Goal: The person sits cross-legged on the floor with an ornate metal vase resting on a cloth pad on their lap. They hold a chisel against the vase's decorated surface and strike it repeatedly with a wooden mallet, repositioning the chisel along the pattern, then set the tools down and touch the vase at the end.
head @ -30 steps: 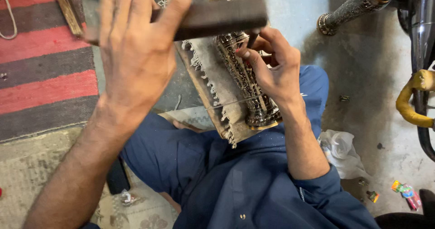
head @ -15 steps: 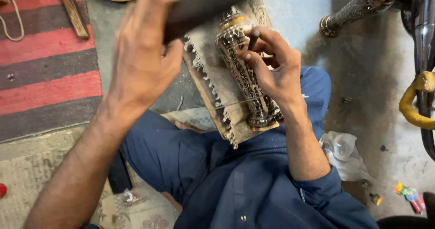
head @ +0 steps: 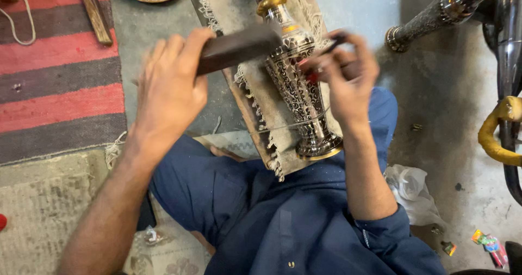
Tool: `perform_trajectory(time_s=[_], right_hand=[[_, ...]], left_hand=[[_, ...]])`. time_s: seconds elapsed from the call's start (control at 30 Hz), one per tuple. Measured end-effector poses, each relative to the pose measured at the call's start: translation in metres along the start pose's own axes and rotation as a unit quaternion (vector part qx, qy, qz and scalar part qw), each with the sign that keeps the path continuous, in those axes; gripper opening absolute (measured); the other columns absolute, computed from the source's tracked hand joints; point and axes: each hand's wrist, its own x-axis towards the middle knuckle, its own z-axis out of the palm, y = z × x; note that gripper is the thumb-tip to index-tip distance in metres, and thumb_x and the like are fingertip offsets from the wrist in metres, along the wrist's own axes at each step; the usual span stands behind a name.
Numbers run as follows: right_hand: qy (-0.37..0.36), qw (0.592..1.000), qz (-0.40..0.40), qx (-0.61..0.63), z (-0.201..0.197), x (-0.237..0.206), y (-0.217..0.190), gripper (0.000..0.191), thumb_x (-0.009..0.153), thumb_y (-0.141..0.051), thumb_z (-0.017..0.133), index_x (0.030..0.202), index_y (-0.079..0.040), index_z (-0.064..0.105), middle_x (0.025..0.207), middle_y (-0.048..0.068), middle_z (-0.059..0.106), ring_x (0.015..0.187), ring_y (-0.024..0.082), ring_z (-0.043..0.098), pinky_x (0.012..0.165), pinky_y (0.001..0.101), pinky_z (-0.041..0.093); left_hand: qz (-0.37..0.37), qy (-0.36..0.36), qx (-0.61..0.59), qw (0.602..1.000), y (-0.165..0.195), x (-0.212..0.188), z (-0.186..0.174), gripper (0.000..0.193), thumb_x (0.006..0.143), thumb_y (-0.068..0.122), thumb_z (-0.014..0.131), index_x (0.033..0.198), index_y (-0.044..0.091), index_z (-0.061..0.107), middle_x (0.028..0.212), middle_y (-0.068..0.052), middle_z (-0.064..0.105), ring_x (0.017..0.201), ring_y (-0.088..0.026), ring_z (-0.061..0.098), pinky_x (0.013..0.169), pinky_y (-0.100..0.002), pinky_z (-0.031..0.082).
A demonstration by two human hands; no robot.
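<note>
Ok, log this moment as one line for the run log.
left hand: grips dark wooden block, raised | right hand: holds small tool against engraved metal vase | vase: lying on fringed cloth over lap

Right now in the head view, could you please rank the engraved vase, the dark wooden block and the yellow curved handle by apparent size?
1. Engraved vase
2. Dark wooden block, nearer the camera, so unsure
3. Yellow curved handle
</note>
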Motion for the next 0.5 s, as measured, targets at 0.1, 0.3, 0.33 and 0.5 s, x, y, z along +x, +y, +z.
perform_trajectory(time_s=[0.1,0.3,0.33,0.5], right_hand=[[0.057,0.992,0.022,0.107,-0.016,0.004,-0.001,0.038,0.113,-0.003,0.067,0.144,-0.004,0.045,0.103,0.016,0.074,0.099,0.024,0.077,0.080,0.0311,0.063],[0.013,0.999,-0.013,0.042,-0.017,0.010,0.000,0.047,0.111,0.001,0.069,0.150,-0.006,0.045,0.106,0.017,0.074,0.099,0.022,0.076,0.088,0.0326,0.065],[0.006,1.000,-0.014,0.026,-0.015,0.013,0.000,0.044,0.112,0.002,0.069,0.149,-0.005,0.046,0.105,0.017,0.074,0.100,0.022,0.076,0.088,0.0331,0.065],[-0.063,0.998,-0.019,-0.016,-0.006,0.024,0.001,0.034,0.114,0.002,0.066,0.143,-0.001,0.049,0.103,0.019,0.074,0.098,0.022,0.076,0.088,0.0316,0.065]], left_hand=[[-0.197,-0.031,-0.176,0.964,0.003,-0.026,0.011,0.041,0.094,0.000,0.066,0.132,0.010,0.056,0.097,-0.016,0.061,0.091,-0.030,0.063,0.080,-0.045,0.052],[-0.211,0.127,-0.544,0.803,0.041,-0.077,0.073,0.048,0.091,-0.008,0.059,0.137,0.001,0.049,0.104,-0.003,0.062,0.104,-0.013,0.064,0.097,-0.029,0.055],[-0.209,0.149,-0.567,0.783,0.046,-0.080,0.084,0.047,0.092,-0.009,0.060,0.137,0.000,0.048,0.104,-0.002,0.062,0.107,-0.013,0.064,0.097,-0.029,0.055],[-0.238,0.134,-0.520,0.810,0.049,-0.078,0.106,0.039,0.094,-0.008,0.059,0.131,0.000,0.052,0.108,-0.003,0.065,0.096,-0.011,0.063,0.083,-0.026,0.052]])
